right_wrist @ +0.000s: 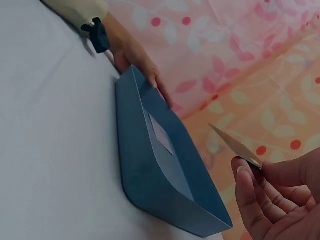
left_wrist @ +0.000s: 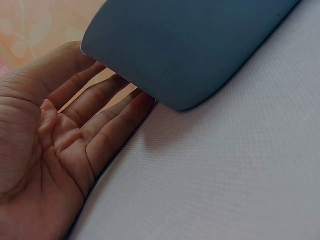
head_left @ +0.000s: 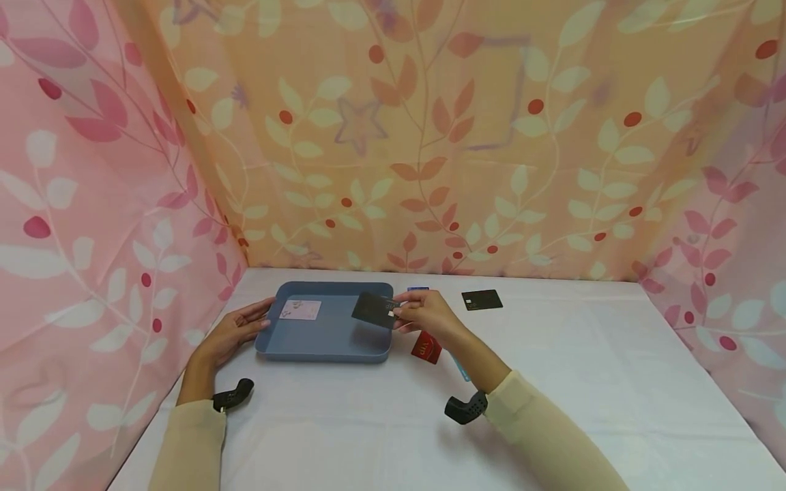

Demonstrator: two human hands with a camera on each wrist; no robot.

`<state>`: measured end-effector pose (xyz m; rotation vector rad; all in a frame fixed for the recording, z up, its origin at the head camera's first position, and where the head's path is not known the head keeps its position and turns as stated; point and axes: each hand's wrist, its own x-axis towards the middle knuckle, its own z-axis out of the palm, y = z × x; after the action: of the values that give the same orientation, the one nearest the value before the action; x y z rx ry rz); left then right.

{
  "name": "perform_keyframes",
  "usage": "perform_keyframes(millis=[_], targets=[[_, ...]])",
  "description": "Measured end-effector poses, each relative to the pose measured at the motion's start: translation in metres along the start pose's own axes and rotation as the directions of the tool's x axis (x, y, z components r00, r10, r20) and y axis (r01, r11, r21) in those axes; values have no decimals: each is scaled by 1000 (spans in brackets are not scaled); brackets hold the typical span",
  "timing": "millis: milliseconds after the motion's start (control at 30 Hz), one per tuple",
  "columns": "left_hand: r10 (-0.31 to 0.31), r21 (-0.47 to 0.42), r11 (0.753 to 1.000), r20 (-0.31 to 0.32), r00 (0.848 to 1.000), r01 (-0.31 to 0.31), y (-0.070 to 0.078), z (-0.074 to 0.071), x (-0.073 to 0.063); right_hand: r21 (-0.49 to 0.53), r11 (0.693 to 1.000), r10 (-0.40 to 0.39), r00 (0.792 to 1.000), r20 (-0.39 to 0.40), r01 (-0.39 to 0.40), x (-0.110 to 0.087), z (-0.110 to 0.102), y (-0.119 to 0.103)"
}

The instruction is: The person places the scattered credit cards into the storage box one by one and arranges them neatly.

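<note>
Between thumb and fingers, my right hand [head_left: 430, 316] pinches a black card [head_left: 372, 310], tilted above the right end of a blue-grey tray [head_left: 322, 357]. The right wrist view shows this card [right_wrist: 234, 145] nearly edge-on, raised over the tray's rim. My left hand [head_left: 236, 331] touches the tray's left side, its fingers fairly straight against the outer wall in the left wrist view. A pale patterned card [head_left: 300, 310] lies flat in the left part of the tray.
Right of the tray lie a red card [head_left: 426, 348], a light blue card [head_left: 460, 368] partly hidden by my right forearm, and a blue card [head_left: 418, 288] mostly behind my hand. Another black card [head_left: 482, 299] lies farther right. Patterned curtains [head_left: 430, 150] surround the white table [head_left: 344, 429].
</note>
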<state>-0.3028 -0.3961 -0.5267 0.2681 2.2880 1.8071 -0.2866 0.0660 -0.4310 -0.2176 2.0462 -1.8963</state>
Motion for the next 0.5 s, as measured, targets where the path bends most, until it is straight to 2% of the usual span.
perform_keyframes(millis=[500], targets=[[-2, 7, 1000, -2, 1000, 2, 1, 0, 0, 28, 1000, 14, 999, 42, -15, 17, 27, 0]])
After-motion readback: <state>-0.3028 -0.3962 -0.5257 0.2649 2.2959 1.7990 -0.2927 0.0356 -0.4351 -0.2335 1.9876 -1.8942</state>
